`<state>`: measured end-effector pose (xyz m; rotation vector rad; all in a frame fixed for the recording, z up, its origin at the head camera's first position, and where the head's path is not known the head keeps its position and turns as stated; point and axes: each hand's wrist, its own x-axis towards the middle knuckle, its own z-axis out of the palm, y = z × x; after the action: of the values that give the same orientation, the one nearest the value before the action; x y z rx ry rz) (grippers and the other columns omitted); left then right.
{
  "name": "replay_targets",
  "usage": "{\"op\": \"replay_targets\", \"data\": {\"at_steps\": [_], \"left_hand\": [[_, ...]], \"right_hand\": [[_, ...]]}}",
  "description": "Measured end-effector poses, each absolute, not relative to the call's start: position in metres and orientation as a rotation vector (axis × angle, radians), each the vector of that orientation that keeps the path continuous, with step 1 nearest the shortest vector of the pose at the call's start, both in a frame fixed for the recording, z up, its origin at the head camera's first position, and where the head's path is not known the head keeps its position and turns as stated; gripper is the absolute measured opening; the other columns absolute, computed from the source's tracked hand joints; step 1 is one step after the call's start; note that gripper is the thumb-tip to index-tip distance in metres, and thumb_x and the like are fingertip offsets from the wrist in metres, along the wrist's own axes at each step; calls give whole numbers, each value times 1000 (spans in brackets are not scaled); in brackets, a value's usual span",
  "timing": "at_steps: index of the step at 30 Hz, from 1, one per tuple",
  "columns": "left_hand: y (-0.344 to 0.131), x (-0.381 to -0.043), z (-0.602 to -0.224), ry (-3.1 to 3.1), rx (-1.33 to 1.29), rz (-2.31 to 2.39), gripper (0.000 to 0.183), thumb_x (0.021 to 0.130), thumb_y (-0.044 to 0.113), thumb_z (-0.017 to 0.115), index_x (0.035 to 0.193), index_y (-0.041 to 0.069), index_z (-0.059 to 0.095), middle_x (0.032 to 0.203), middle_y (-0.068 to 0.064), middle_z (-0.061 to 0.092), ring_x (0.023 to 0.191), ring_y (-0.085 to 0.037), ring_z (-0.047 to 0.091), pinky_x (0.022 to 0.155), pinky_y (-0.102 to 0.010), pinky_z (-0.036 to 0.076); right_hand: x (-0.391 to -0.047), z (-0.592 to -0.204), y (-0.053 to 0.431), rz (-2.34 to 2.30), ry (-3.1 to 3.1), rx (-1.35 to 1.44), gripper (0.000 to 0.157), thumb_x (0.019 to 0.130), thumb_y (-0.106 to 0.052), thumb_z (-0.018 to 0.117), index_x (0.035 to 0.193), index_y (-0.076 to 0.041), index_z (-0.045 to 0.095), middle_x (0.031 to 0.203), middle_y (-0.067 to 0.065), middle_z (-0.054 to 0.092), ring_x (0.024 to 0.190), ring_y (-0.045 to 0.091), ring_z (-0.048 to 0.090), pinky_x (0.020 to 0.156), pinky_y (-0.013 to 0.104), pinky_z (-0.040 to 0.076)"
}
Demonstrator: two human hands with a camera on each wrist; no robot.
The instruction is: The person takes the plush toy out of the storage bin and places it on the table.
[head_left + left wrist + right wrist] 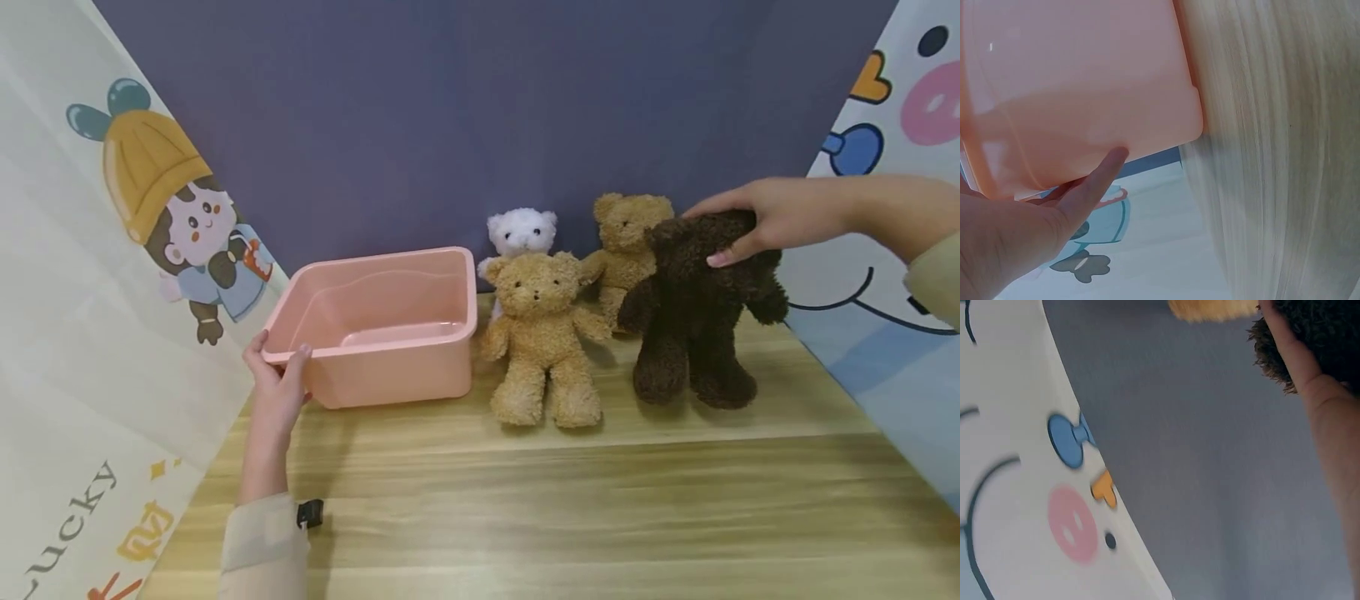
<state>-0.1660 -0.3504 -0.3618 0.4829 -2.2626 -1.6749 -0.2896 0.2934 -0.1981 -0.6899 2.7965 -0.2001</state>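
Observation:
My left hand point(277, 387) grips the near left corner of a pink plastic tub point(390, 371), thumb over the rim. In the left wrist view a finger lies along the tub's wall point(1085, 125). On the right, my right hand point(780, 217) holds a dark brown teddy bear point(701, 308) by the head, fingers behind and thumb in front. The bear is upright, its feet close over the table. In the right wrist view only a bit of its dark fur point(1322, 337) shows beside the hand.
Between tub and dark bear sits a light brown teddy bear point(542, 333). Behind it are a white bear point(521, 229), partly hidden, and another tan bear point(630, 229) against the dark blue backdrop point(480, 108). Printed sheets flank the wooden table point(525, 508).

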Motion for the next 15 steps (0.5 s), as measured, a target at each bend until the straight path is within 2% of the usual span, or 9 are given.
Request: {"op": "replay_targets", "data": {"at_steps": [6, 13, 15], "left_hand": [[-350, -169, -354, -2284, 488, -1627, 79, 109, 50, 50, 165, 39, -5, 178, -12, 19, 154, -34, 38, 111, -64, 48], [-350, -170, -354, -2261, 481, -1661, 78, 110, 48, 51, 164, 40, -3, 180, -10, 14, 158, -36, 33, 115, -72, 44], [-351, -169, -358, -2260, 480, -1659, 77, 110, 48, 51, 165, 39, -3, 179, -12, 15, 157, -36, 34, 114, -71, 45]], "right_hand": [[-296, -229, 285, -262, 2745, -699, 93, 97, -51, 76, 169, -13, 30, 170, 34, 27, 151, 63, 27, 110, 78, 39], [-297, -262, 281, -337, 2749, -728, 88, 97, -43, 78, 166, -11, 34, 170, 33, 27, 151, 62, 28, 110, 78, 39], [-296, -275, 280, -376, 2750, -741, 87, 96, -41, 79, 165, -11, 36, 170, 33, 26, 151, 62, 27, 110, 78, 39]]}}
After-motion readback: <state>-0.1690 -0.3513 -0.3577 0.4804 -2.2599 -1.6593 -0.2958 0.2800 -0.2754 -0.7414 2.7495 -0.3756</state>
